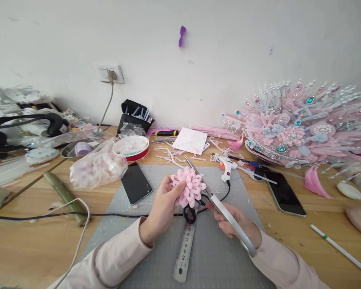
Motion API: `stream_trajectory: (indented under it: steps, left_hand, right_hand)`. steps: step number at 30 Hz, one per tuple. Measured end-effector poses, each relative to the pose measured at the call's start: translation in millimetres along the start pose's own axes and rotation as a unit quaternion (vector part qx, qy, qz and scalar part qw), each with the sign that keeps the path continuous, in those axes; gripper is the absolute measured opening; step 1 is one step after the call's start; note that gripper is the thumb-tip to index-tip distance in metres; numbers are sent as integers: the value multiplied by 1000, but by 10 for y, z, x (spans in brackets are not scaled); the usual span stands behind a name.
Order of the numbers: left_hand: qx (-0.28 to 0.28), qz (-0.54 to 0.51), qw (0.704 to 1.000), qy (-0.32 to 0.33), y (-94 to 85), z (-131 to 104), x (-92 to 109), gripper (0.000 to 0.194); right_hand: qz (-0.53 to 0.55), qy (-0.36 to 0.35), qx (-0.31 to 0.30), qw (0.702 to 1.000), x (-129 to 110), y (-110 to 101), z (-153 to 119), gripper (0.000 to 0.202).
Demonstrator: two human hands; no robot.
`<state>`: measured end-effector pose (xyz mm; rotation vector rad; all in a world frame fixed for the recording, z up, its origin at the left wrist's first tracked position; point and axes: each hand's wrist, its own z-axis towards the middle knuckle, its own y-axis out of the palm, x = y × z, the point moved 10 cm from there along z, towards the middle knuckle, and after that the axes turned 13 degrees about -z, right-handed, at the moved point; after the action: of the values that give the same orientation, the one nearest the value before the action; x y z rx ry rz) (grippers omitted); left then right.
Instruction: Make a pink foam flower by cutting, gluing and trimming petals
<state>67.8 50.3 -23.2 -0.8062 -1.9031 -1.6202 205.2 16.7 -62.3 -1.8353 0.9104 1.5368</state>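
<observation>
Closed around the left edge of a pink looped flower (189,185) is my left hand (165,200), its thumb lying over the petals. My right hand (236,220) is shut on large scissors (225,210), whose blades point up and left beside the flower's right edge. Below the flower a black looped item (189,214) lies over the top of a steel ruler (185,253). All of this is above a grey cutting mat (156,249). The flower's underside is hidden.
Phones lie left (136,183) and right (284,192). A white glue gun (227,170) sits behind the scissors, its black cable crossing the mat. A pink beaded headdress (297,124) stands back right. Plastic bags (98,164) and a red-rimmed tub (135,155) are back left.
</observation>
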Motion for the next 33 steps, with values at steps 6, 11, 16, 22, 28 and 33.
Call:
stream_trajectory:
  steps: [6, 11, 16, 22, 28, 33]
  left_hand:
    - [8, 1, 1000, -3, -21, 6, -4, 29]
    - [-2, 6, 1000, 5, 1, -2, 5, 31]
    - [-6, 26, 1000, 7, 0, -6, -1, 30]
    - [-5, 42, 999, -5, -9, -3, -35, 30]
    - [-6, 28, 999, -29, 3, -28, -90, 28]
    - [-11, 9, 998, -62, 6, -43, -164, 25]
  right_hand:
    - [-6, 10, 2, 1000, 9, 10, 9, 52]
    - [41, 12, -27, 999, 88, 7, 34, 59]
    - [81, -13, -54, 995, 132, -23, 64, 65]
    - [89, 1, -49, 995, 195, -18, 71, 66]
    - [33, 0, -27, 999, 52, 24, 13, 54]
    - [6, 12, -15, 1000, 14, 40, -5, 55]
